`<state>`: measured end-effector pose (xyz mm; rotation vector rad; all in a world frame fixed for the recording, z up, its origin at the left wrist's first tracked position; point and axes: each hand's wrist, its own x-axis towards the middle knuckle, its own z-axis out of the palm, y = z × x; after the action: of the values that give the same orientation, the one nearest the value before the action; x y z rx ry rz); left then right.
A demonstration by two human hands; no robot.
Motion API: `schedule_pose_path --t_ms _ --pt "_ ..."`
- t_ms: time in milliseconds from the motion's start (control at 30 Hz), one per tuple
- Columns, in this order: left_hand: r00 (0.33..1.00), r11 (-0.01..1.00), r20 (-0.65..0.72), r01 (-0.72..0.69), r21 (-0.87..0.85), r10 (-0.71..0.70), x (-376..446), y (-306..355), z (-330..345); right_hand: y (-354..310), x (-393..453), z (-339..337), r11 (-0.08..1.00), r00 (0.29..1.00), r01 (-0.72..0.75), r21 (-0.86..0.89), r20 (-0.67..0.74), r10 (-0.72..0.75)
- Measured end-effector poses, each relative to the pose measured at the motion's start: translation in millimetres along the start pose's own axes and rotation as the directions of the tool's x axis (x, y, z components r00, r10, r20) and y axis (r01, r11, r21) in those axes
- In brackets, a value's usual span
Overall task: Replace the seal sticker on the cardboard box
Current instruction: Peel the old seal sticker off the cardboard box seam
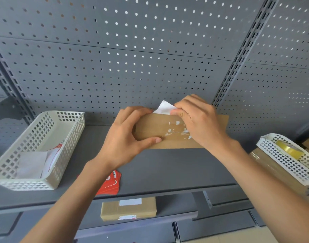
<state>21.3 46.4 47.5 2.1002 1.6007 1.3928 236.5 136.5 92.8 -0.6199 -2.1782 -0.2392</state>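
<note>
A flat brown cardboard box (155, 123) lies on the grey shelf (167, 165), its flap seam facing me with torn white sticker scraps (178, 128) left along it. My left hand (125, 137) grips the box's left end, thumb pressed on the front. My right hand (197, 120) rests on the right part of the box and pinches a white sticker (165, 107) that stands peeled up at the box's far edge.
A white mesh basket (66, 137) with papers sits at the left. Red stickers (111, 185) lie near the shelf's front edge. At the right another white basket (280, 160) holds a yellow tape roll (288, 149). A second cardboard box (128, 210) rests on the lower shelf. Grey pegboard (132, 58) stands behind.
</note>
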Motion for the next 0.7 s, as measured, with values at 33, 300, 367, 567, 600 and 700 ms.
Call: schedule_pose_path --t_ms 33,300,367,567,600,700 --pt "1.0 1.0 -0.004 -0.015 0.008 0.015 -4 0 1 -3 -4 -1 1.0 1.0 -0.001 -0.002 0.008 0.001" --pt "0.996 0.993 -0.029 -0.08 0.081 0.083 -54 -8 21 -38 -62 -7 0.998 0.989 0.049 0.025 0.142 -0.052" --pt "0.997 0.991 -0.018 -0.075 0.109 0.077 -67 -12 28 -46 -80 -1 0.999 0.988 0.044 0.026 0.149 -0.047" --pt "1.0 0.991 0.021 -0.022 0.129 0.019 -93 -18 43 -66 -114 16 1.0 0.99 -0.009 0.001 0.139 0.009" --pt "1.0 0.991 0.025 -0.015 0.134 0.012 -95 -18 44 -69 -117 18 1.0 0.992 -0.019 -0.014 0.127 0.02" --pt "0.999 0.988 0.033 -0.007 0.154 0.002 -100 -20 46 -74 -121 22 0.999 0.994 -0.028 -0.014 0.101 0.03"
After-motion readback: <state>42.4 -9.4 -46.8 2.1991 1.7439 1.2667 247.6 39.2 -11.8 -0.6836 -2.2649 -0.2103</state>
